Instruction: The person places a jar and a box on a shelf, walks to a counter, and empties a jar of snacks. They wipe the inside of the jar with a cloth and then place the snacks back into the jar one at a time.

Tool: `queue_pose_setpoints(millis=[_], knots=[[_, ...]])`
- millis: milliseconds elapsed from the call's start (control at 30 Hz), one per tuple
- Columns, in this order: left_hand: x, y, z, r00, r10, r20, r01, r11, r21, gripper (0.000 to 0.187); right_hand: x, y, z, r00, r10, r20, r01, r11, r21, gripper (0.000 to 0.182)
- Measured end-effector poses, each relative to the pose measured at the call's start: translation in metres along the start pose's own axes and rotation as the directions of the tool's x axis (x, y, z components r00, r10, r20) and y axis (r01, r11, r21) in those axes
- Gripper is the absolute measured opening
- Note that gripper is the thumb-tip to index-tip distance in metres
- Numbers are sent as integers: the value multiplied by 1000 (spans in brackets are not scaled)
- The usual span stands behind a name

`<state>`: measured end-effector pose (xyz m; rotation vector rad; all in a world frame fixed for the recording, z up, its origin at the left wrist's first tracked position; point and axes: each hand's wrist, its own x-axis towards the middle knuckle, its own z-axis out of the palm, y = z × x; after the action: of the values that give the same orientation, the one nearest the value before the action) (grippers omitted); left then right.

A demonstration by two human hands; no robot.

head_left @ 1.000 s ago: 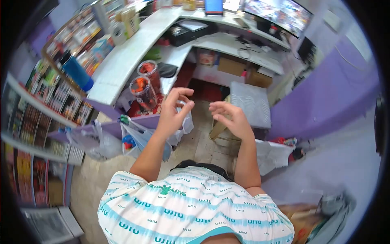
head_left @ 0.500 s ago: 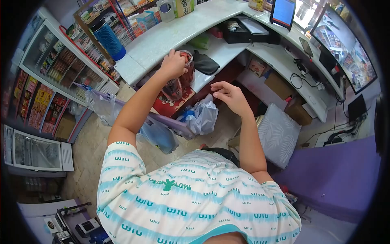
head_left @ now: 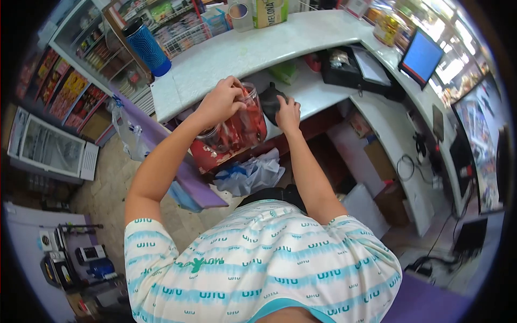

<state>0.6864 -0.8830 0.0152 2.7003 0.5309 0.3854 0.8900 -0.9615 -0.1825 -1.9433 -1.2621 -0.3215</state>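
Two clear plastic jars stand side by side on a red surface under the counter, the taller jar (head_left: pixel 252 119) with red packets in it and a shorter jar (head_left: pixel 215 139) to its left. My left hand (head_left: pixel 222 100) is at the open rim of the taller jar, its fingers bent over the edge; what its fingertips hold, if anything, is hidden. Just right of that jar lies a black pouch-like item (head_left: pixel 271 102). My right hand (head_left: pixel 288 112) is at the right edge of this black item, thumb and fingers curled towards it.
Above is the curved white counter (head_left: pixel 215 62) with a blue tumbler (head_left: pixel 146 48) at its left end. A black tray (head_left: pixel 350 70) sits on the shelf to the right. White plastic bags (head_left: pixel 250 175) hang below, beside a purple panel (head_left: pixel 183 161).
My right hand has moved up and inward, from open air to the black item. My left hand stays at the taller jar. The view has shifted and turned somewhat.
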Motion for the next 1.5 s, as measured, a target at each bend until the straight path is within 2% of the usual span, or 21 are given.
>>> queue_pose_setpoints(millis=[67,133,200,333,400,467,533,600,667,733,767,800,867,933,1000,1067,1133,1333,1400,1433,1500], knots=[[10,22,-8,995,0,-98,3,1000,31,20,27,35,16,891,111,441,-48,987,-151,53],[26,35,-13,993,-118,-5,115,979,-165,18,60,55,0,843,104,528,-76,994,-74,44],[43,46,-18,976,-216,26,216,953,-211,20,100,78,-38,665,-126,736,-156,940,303,28],[77,57,-15,923,-345,172,385,808,-447,19,189,64,-142,823,-267,501,-274,586,763,26],[91,58,-10,908,-377,184,416,755,-507,19,219,54,-149,945,-212,247,-139,425,895,26],[97,56,4,893,-432,126,430,734,-526,19,246,46,-134,991,-120,-60,116,543,832,26],[100,57,16,854,-504,128,486,685,-543,19,268,47,-102,962,-48,-268,229,676,700,24],[101,59,25,778,-618,117,511,513,-690,18,272,62,-80,982,-68,-178,173,714,678,27],[97,64,33,741,-665,92,512,470,-719,17,267,69,-73,963,-205,-175,259,881,395,36],[86,65,50,623,-782,-18,362,309,-879,16,251,73,-108,947,-321,21,242,755,609,51],[76,57,61,580,-813,56,276,131,-952,17,243,82,-120,896,-432,98,247,669,701,56],[68,51,78,573,-817,60,276,123,-953,17,231,88,-135,894,-436,106,242,669,703,56],[52,43,111,495,-869,13,-128,-88,-988,21,213,94,-155,589,-566,577,-216,577,787,77],[49,37,138,513,-855,84,-151,-186,-971,30,199,91,-148,481,-625,615,-222,592,775,97],[52,26,165,596,-761,256,-229,-466,-855,39,179,71,-133,527,-608,594,-236,567,789,102],[59,17,181,619,-745,249,-225,-472,-852,41,160,50,-113,738,-539,406,9,609,793,98],[62,12,193,648,-720,249,-211,-483,-850,43,150,48,-90,757,-511,408,-24,602,798,95],[51,-12,214,520,-784,339,-260,-524,-811,35,150,40,-98,856,-373,359,-55,624,780,86],[45,-18,225,534,-844,41,-262,-211,-942,40,153,34,-106,887,-338,314,-4,675,738,84],[45,-17,231,534,-845,43,-264,-214,-941,40,154,31,-110,900,-342,269,25,657,753,81],[52,-15,240,540,-799,-265,-50,284,-958,46,158,27,-102,893,-374,249,68,662,747,81]])
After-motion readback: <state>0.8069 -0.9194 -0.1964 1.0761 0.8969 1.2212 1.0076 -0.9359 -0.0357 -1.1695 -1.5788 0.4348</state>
